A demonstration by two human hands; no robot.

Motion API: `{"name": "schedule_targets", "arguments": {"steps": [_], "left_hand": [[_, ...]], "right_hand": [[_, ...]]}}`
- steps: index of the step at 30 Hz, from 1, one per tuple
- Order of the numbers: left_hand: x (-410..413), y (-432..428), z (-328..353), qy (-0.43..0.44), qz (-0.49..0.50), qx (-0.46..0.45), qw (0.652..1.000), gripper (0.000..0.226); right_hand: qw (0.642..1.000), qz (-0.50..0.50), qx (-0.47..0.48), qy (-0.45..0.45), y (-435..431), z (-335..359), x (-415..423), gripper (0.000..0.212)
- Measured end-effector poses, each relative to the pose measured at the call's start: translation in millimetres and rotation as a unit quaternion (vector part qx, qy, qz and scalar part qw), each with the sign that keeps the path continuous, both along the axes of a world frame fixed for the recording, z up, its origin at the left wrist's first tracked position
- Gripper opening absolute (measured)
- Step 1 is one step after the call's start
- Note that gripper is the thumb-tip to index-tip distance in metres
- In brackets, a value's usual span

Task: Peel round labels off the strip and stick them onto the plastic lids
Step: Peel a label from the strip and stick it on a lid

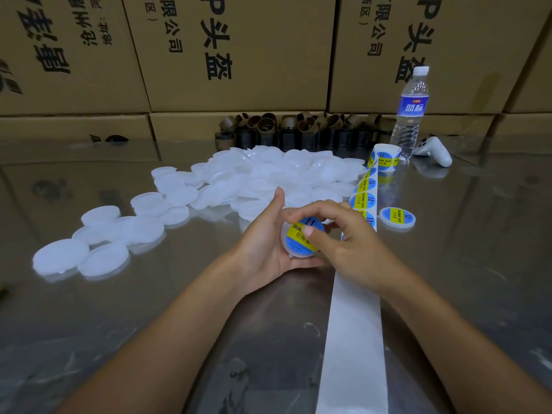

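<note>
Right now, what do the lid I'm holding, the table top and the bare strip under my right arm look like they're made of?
Lid: translucent milky-white plastic, slightly glossy; its rim looks semi-clear.
Table top: probably polished metal, possibly glass; it mirrors the cartons and shows scuffs.
Bare strip: white matte paper, likely a coated release liner; it lies flat without glare.

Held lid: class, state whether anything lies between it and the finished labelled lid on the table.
Yes. The label strip runs between the held lid, in the left hand, and the labelled lid. The right hand, touching the held lid, is also on that side.
</note>
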State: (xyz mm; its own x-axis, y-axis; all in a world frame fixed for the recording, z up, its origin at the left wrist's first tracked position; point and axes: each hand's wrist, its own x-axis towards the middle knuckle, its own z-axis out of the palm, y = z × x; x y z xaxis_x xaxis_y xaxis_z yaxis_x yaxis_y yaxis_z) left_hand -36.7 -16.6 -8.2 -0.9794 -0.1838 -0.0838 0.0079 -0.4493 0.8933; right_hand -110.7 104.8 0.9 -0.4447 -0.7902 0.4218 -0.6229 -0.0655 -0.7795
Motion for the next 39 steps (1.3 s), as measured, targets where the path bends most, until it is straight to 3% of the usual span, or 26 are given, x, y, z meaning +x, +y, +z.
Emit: {"name": "schedule_targets", "arguments": {"steps": [39], "left_hand": [[3.8, 3.8, 4.4, 0.014, -0.016, 0.01, 1.0, 0.072]], "right_hand": [[0.998, -0.029, -0.029, 0.052, -1.8, -2.6, -2.2, 0.044]]}}
